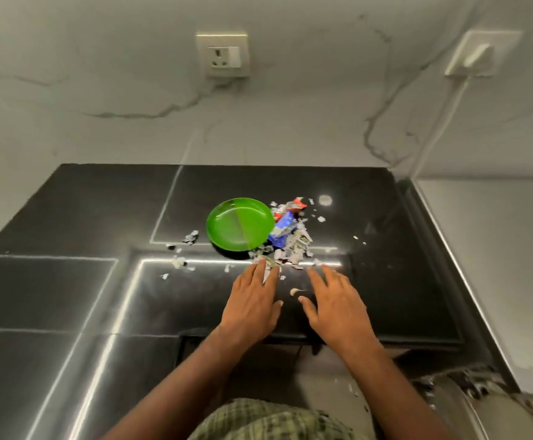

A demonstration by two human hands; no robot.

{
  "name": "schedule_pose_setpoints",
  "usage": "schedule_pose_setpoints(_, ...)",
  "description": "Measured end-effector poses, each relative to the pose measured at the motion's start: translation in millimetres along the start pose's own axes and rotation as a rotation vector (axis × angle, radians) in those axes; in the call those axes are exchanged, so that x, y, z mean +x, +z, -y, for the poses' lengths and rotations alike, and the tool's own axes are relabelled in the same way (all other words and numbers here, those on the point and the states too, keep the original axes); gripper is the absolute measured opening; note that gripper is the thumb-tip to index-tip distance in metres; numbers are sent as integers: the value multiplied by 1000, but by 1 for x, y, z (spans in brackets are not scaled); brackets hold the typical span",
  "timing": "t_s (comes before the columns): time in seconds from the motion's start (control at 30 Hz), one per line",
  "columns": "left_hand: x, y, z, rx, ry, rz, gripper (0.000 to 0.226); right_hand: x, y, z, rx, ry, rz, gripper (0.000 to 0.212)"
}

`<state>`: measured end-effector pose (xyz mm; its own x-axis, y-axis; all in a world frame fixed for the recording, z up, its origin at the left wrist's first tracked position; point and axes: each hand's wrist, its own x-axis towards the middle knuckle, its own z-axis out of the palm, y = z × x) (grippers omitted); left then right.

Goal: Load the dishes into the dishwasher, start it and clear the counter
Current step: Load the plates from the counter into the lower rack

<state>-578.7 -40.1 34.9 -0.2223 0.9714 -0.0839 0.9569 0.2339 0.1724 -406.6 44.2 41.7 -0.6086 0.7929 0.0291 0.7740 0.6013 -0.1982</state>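
Head view: black glossy counter (pixel 68 296) against a grey marble-look wall (pixel 100 74). Green plate (pixel 238 228) sits on the counter near the middle, empty, slightly tilted, its right rim against a heap of torn scraps (pixel 290 249). Heap holds grey-white shreds plus a blue wrapper (pixel 282 228) and a red-orange wrapper (pixel 298 204) at the far end. Loose shreds (pixel 179 260) scattered left of the plate, a few more right of the heap. Left hand (pixel 252 304) lies palm down, fingers straight and slightly spread, fingertips touching the near edge of the heap, grips nothing. Right hand (pixel 335 308) palm down just beside it, fingers straight, tips at the heap's near right corner, grips nothing. Hands are apart with a narrow gap; a small pale bit (pixel 294 292) lies on the counter in that gap. Wall socket (pixel 223 55) above the plate; a white plug (pixel 478 55) in a second socket upper right, its cable running down the wall. Checked green garment (pixel 271 420) at bottom edge. Dishwasher not seen.
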Motion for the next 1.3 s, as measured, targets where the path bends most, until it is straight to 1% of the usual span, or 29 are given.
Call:
schedule_pose_setpoints(0.07, -1, 1, 20, -12, -73, 8, 75, 17, 7, 17, -15, -45, 109, 69)
schedule_pose_setpoints(0.17, -1, 4, 41, -26, -148, 39, 77, 37, 17, 33, -18, -53, 252, 73)
schedule_pose_setpoints(0.27, 0, 8, 54, -33, -191, 50, 79, 47, 29, 42, -27, -44, 337, 76)
schedule_pose_setpoints(0.47, 18, 11, 66, 10, -205, 15, 78, 49, 37, 41, -16, -27, 362, 77)
schedule_pose_setpoints(0.53, 29, 10, 68, 20, -191, -16, 71, 47, 40, 39, -14, -33, 359, 77)
schedule_pose_setpoints(0.63, 45, 11, 73, 59, -162, -59, 52, 46, 43, 40, -17, -40, 370, 77)
schedule_pose_setpoints(0.73, 58, 12, 78, 109, -147, -13, 45, 45, 44, 36, -11, -45, 399, 78)
schedule_pose_setpoints(0.9, 68, 11, 78, 153, -136, 67, 53, 43, 41, 27, 23, -71, 443, 80)
schedule_pose_setpoints(1.0, 67, 5, 74, 151, -99, -1, 42, 44, 39, 23, 59, -74, 455, 83)
schedule_pose_setpoints(1.07, 63, 1, 75, 138, -54, -110, 31, 44, 37, 20, 87, -82, 455, 83)
schedule_pose_setpoints(1.17, 57, -4, 83, 57, -2, -267, 23, 42, 35, 15, 129, -93, 446, 87)
schedule_pose_setpoints(1.23, 53, -5, 89, 3, 30, -340, 22, 42, 36, 10, 162, -110, 440, 93)
schedule_pose_setpoints(1.3, 47, -8, 90, -42, 33, -398, 30, 42, 33, 7, 225, -119, 421, 100)
